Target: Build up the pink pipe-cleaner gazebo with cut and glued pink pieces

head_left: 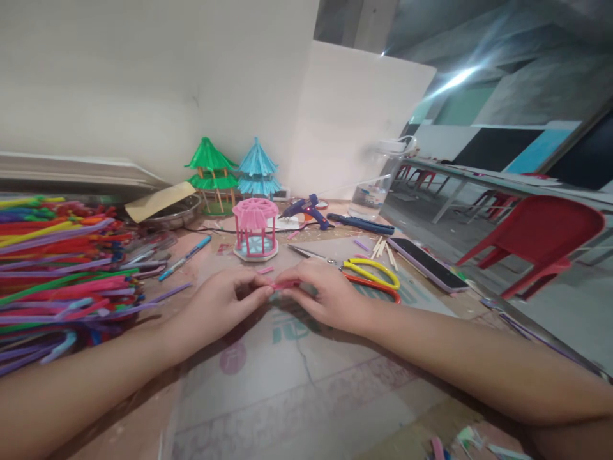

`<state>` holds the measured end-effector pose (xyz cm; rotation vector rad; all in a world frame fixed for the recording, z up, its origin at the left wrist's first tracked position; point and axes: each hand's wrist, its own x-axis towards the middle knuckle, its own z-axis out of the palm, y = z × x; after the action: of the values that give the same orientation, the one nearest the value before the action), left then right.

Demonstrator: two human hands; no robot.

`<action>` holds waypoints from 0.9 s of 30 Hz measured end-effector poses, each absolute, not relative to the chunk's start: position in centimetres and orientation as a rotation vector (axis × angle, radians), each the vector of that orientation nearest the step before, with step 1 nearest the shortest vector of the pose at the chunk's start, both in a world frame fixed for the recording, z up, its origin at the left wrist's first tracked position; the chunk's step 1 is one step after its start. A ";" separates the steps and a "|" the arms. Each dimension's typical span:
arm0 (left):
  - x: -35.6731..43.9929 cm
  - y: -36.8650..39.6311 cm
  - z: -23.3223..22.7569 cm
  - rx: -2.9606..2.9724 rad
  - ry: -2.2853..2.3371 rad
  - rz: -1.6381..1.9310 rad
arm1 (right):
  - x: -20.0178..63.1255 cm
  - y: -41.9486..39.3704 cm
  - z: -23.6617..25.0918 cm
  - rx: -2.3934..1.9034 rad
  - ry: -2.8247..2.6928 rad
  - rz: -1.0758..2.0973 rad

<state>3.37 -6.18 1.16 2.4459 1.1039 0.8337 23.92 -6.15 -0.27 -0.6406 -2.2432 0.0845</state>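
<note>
A short pink piece of pipe cleaner (283, 284) is pinched between the fingertips of both hands, above the plastic-covered table. My left hand (221, 303) grips its left end. On its right end, the thumb and fingers of my right hand (325, 292) are closed. Much of the piece is hidden by the fingers. Just behind my hands stands a small pink pavilion model (255, 217) with thin posts and a pale base. Scissors (368, 271) with yellow and orange handles lie open beyond my right hand.
Bundled coloured pipe cleaners (62, 275) fill the left side. Green (209, 156) and blue (258, 160) pavilion models stand behind, near a hot glue gun (309, 207). A phone (428, 265), a water jug (373, 185) and a blue pen (184, 259) surround the work area.
</note>
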 end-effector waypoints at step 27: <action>3.1 -5.9 1.1 2.331 0.995 0.766 | 23.6 -6.2 0.1 -0.913 -2.149 0.494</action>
<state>3.08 -5.89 1.10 2.3311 0.9949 0.7664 23.58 -6.23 0.12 -0.9126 -2.1485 0.4941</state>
